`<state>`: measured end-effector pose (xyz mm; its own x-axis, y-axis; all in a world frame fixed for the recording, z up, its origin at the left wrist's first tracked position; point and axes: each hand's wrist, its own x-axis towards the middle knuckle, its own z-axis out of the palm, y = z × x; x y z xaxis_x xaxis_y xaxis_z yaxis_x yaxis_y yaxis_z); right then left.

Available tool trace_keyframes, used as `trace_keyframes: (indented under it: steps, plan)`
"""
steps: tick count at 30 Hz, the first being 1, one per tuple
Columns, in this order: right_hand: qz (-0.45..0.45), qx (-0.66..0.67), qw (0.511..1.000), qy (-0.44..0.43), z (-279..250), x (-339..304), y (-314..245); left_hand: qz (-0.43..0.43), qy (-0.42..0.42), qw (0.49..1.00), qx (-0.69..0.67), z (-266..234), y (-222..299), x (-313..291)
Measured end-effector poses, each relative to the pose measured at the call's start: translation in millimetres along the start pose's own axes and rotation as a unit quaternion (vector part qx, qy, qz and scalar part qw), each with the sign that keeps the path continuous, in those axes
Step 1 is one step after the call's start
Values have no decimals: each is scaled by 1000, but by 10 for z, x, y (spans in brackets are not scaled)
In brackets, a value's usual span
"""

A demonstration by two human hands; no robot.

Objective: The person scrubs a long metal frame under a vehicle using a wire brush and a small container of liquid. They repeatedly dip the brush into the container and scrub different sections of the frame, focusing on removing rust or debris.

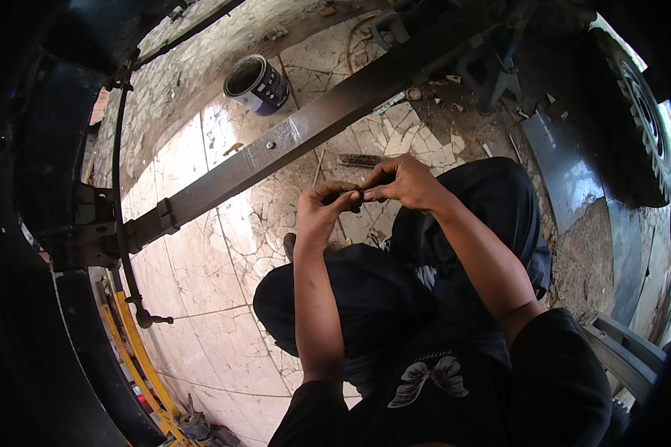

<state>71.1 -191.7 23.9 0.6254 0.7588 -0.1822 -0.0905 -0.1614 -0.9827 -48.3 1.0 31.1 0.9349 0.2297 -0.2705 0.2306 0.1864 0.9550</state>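
Observation:
Both my hands meet in front of my knees, fingertips together. My left hand (326,212) is closed, its thumb and fingers pinching a small dark piece (361,193) that is too tiny to name. From the other side my right hand (405,185) pinches at the same spot, thumb against forefinger. Most of the piece is hidden by the fingertips. Just beyond the hands a dark, bristly-looking strip, perhaps a brush (359,160), lies on the floor. Above and to the left, a long metal axle beam (276,149) runs diagonally, apart from my hands.
An open paint can (256,84) stands on cracked tiles (201,313) beyond the beam. A thin rod (119,186) hangs at the left, above a yellow metal frame (143,357). At the right are a large wheel (637,119), a grey metal sheet (563,167) and a jack stand (492,78).

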Motion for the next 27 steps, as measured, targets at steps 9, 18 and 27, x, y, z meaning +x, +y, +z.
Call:
trace_keyframes:
  steps: [9, 18, 27]
  plan:
    - [15, 17, 1000, -4, 52, -18, -85, 95, 45, 987, 123, 5, 36, 1]
    - [-25, -31, 998, 41, 116, -25, -84, 89, 48, 994, 33, -28, 40, -12]
    - [5, -35, 999, 22, 64, -45, -223, 45, 43, 998, -27, -16, 88, -52]
